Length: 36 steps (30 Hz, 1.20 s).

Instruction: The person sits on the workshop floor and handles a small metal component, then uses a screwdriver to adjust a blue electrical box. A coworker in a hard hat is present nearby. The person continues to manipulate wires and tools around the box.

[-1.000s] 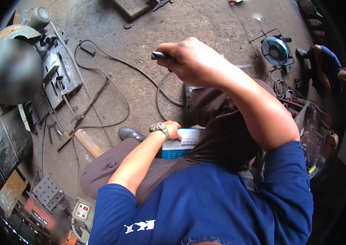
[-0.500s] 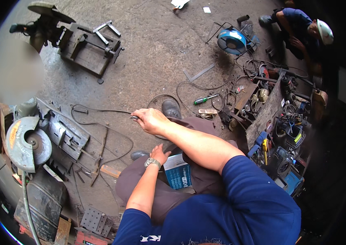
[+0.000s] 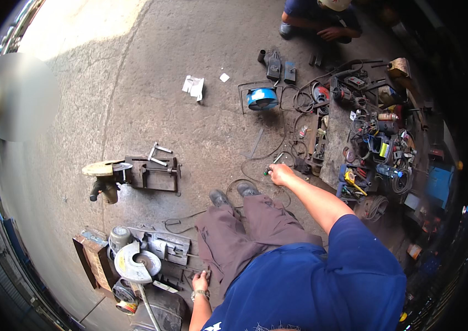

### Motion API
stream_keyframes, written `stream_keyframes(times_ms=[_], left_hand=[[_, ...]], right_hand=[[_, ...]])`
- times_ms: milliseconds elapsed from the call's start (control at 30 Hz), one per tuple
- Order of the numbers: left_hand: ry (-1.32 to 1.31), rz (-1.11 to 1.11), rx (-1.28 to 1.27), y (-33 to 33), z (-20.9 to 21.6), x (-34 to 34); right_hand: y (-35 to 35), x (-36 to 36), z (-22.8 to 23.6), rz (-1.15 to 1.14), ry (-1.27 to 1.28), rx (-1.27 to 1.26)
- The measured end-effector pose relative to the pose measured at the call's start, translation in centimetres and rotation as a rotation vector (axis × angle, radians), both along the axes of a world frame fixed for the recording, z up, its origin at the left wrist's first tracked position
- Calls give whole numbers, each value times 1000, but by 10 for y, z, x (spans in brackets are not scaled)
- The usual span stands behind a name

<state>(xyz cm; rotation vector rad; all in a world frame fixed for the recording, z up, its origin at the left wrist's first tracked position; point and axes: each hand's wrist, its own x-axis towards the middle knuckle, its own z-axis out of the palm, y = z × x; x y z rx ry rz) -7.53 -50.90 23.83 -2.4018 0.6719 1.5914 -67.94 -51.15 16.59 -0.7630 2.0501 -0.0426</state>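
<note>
My right hand [image 3: 282, 174] reaches forward to the floor, its fingers closed about the green handle of a screwdriver [image 3: 267, 172]. The metal shaft points away to the upper right. Low beside my left thigh is my left hand [image 3: 200, 282], wearing a watch; its fingers look apart, beside a dark piece too small to name. The cut-off saw [image 3: 137, 263], with a pale round guard, stands to the left of that hand. A cable [image 3: 234, 183] loops on the floor past my boots [image 3: 247, 190].
At right, a tool rack [image 3: 341, 149] holds power tools, cords and a yellow tape measure. A blue fan [image 3: 262, 99] and a metal square [image 3: 254, 142] are ahead. Another cutting machine [image 3: 154, 174] sits front left. A crouching person [image 3: 327, 25] is at the far side.
My right hand has moved right and closed on the screwdriver. My left hand has dropped from my lap to my left side. The blue-and-white box has left view. The view has shifted.
</note>
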Motion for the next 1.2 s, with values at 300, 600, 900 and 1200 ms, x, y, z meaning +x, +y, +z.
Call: stream_keyframes(times_ms=[300,600,900,1200], left_hand=[[-15,-1035,102,-168,37,-59],[356,-1077,-89,-473,39,-279],[396,-1917,-139,-515,60,-494],[426,-2342,-150,-536,58,-660]], right_hand=[[-33,-17,43,-111,-93,149],[-118,-41,106,-474,-20,-86],[-140,-36,121,-690,-33,-7],[-149,-21,78,-1122,122,-130]])
